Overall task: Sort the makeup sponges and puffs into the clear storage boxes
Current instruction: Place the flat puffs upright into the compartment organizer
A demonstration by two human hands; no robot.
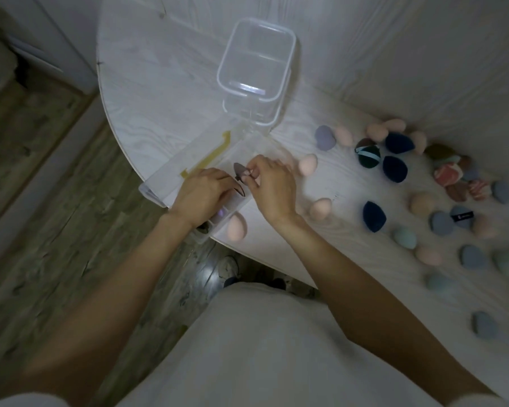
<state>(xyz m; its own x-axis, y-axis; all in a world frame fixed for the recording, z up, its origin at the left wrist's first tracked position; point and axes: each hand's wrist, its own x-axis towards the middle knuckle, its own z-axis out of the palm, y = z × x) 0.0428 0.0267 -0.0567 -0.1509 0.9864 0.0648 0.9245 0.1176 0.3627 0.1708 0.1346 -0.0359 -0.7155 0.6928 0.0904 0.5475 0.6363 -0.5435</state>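
- Between your two hands sits a small dark puff (239,171), just over the flat clear storage box (188,174); blur hides its exact shape.
- Your right hand (272,186) pinches that puff from its right side, fingertips (252,173) curled in on it.
- Your left hand (202,193) lies flat-ish on the same box, palm down, its fingers reaching toward the puff from the left; whether they actually touch it, you cannot tell from here.
- The flat box runs diagonally under both hands, its near corner hanging past the table (159,83) edge; a yellow strip (212,160) lies in it just beyond your left hand.
- Past both hands stands the tall clear box (256,60), open and upright, touching the flat box's far end.
- Just beside your right hand, on its outer side, lies a pink egg-shaped sponge (307,164); another pink sponge (320,208) rests near your right wrist, and a third pink sponge (237,227) sits between your two wrists against the flat box.
- Farther right of your right hand, well apart from it, the unsorted pieces are scattered: a navy puff (373,216), two more navy puffs (395,168), a dark green puff with a light strap (368,156), a lilac sponge (325,137), and blue, teal, pink and red-marbled pieces beyond.
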